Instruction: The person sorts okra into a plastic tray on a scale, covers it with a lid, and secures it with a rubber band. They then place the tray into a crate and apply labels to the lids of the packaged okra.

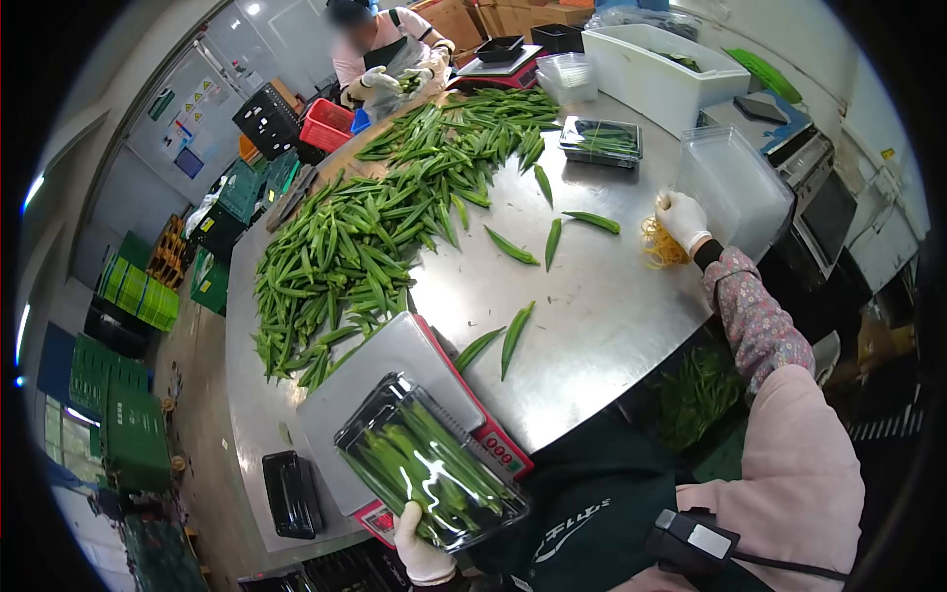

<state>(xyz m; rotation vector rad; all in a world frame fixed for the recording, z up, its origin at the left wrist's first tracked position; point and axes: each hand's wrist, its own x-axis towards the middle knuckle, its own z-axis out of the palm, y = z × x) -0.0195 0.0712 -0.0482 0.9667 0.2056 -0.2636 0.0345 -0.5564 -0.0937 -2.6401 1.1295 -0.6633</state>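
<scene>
My left hand (419, 548), in a white glove, grips the near end of a black tray of okra (429, 464) with a clear lid. The tray is tilted above a scale (365, 409) with a red base. To the right, my gloved right hand (683, 219) is closed at a small heap of yellow rubber bands (663, 249); its fingertips are partly hidden. Beside it stand stacked clear lids (735, 187). A packed okra tray (600, 142) sits on the metal table (582, 326), and loose okra pods (513, 340) lie between my hands.
A large okra pile (365, 237) covers the table's left and far side. An empty black tray (292, 493) lies at the near left. A white bin (666, 74) stands at the back right. Across the table, a gloved co-worker (380, 59) handles okra near another scale (498, 64).
</scene>
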